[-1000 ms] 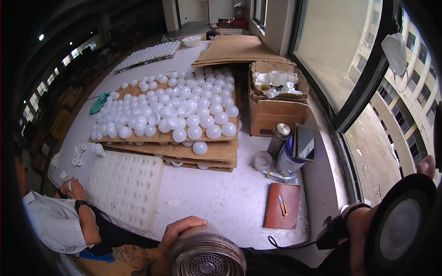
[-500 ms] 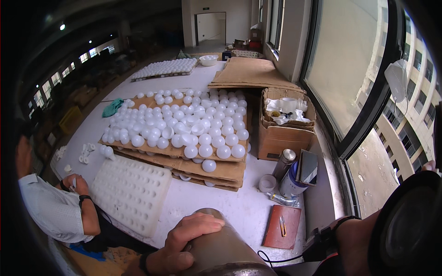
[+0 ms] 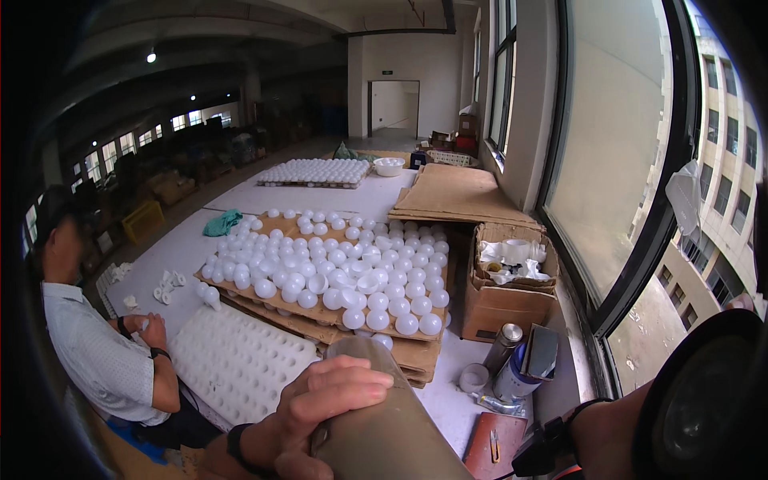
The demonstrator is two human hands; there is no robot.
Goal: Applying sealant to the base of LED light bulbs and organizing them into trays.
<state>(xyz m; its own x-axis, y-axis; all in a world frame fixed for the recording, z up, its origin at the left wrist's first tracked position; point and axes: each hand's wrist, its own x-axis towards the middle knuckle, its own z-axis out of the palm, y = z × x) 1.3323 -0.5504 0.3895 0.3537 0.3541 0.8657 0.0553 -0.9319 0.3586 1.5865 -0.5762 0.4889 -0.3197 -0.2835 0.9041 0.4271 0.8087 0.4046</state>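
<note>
In the lower middle, my left hand [image 3: 328, 404] is wrapped over a large brownish, dull-sheened cylinder [image 3: 384, 416] held at a tilt close to me. Its lower end runs out of the picture. At the lower right, my right hand [image 3: 742, 302] shows only as fingertips over the edge of a black round thing [image 3: 696, 400], which hides the rest of it. Beyond the cylinder, many white plastic domes [image 3: 352, 276] lie on stacked cardboard sheets [image 3: 420, 352]. A white dimpled tray [image 3: 232, 360] lies left of my left hand.
A co-worker [image 3: 108, 352] sits at the left, hands together over the table [image 3: 180, 240]. Along the window side are an open carton [image 3: 508, 308], a steel flask [image 3: 504, 344], a white-and-blue tub [image 3: 516, 384] and a reddish notebook [image 3: 484, 444] with a cutter [image 3: 494, 446].
My view has tilted up, so the table sits lower in the picture. The cylinder has come up and nearer, covering more of the cardboard's front edge. Both hands keep their hold.
</note>
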